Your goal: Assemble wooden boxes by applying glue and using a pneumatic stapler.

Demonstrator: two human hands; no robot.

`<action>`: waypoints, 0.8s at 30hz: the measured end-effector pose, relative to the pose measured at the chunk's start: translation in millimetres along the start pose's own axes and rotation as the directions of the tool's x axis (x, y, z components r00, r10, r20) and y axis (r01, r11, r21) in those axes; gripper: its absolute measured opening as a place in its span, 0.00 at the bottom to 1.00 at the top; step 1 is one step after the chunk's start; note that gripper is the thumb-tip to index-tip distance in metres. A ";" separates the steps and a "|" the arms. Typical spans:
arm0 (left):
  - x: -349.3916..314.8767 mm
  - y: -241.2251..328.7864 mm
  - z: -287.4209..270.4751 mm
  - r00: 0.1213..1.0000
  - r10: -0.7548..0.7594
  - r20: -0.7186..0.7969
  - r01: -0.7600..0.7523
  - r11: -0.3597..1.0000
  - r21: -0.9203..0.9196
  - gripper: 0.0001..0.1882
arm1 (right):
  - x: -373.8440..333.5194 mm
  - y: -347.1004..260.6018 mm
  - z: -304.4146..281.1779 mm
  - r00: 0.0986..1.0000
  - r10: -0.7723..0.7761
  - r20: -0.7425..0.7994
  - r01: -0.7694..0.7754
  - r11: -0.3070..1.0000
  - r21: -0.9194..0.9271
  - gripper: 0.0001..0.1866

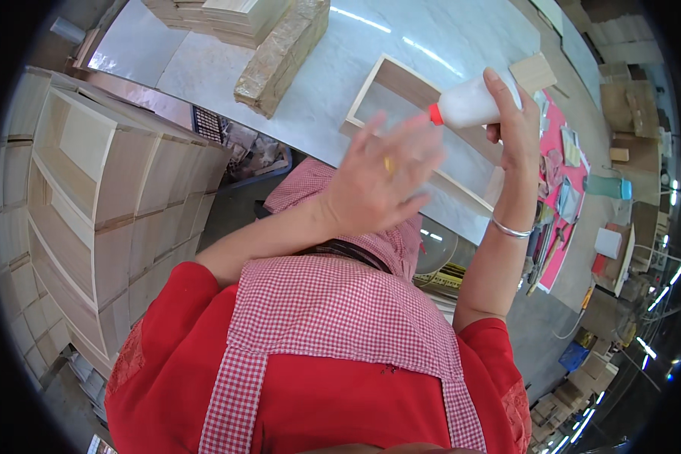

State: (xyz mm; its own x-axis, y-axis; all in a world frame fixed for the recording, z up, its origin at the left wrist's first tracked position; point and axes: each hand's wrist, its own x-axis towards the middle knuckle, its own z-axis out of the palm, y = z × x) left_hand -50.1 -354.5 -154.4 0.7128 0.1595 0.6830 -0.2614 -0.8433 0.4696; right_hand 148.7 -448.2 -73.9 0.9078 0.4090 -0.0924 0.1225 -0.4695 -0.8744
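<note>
In my right hand (516, 125) is a white squeeze bottle (469, 104) with a red cap, tipped on its side so the cap points left. My left hand (386, 178), a ring on one finger, hovers near the cap with its fingers spread and blurred by motion. Nothing shows in it. Below both hands a rectangular wooden frame (407, 79) lies on the pale, glossy table (340, 68). My hands and the bottle cover parts of it. Beyond my right hand sits a small wooden piece (533, 73).
A long tape-wrapped bundle (284, 57) and stacked wooden boards (231, 19) occupy the table's far left. Tall stacks of wooden boxes (129, 174) stand on my left. A blue crate (261, 170) sits under the table edge. On the right, a pink surface (556, 257) carries tools and cloths.
</note>
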 end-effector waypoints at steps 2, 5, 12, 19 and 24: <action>43.3 -3.5 -13.3 0.963 -0.109 -0.246 0.118 0.993 0.023 0.37 | -7.4 -10.6 6.3 0.999 -0.054 0.008 0.054 0.998 -0.033 0.32; 70.1 -18.3 5.7 0.957 -0.266 0.114 0.289 0.877 -0.383 0.40 | -16.0 -29.3 8.3 0.988 -0.154 0.006 0.154 0.981 -0.115 0.36; 90.8 -29.6 -13.4 0.892 -0.397 0.214 0.443 0.680 -0.585 0.39 | -20.9 -39.1 3.0 0.964 -0.257 -0.063 0.243 0.955 -0.173 0.37; 70.2 -60.2 -42.0 0.872 -0.462 -0.163 0.321 0.791 -0.521 0.29 | -17.4 -19.3 -5.2 0.976 -0.211 -0.046 0.214 0.972 0.095 0.31; -7.0 -61.1 -48.2 0.825 -0.511 -0.242 0.410 0.835 -0.367 0.17 | -30.1 18.3 10.2 0.954 -0.289 -0.076 0.298 0.901 0.317 0.27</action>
State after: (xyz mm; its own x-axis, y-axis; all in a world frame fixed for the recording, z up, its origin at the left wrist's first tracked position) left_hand -70.5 -279.3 -160.9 0.5640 0.6867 0.4587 -0.1647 -0.4508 0.8773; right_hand 119.5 -461.1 -92.0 0.8613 0.4669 0.2006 0.2537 -0.0531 -0.9658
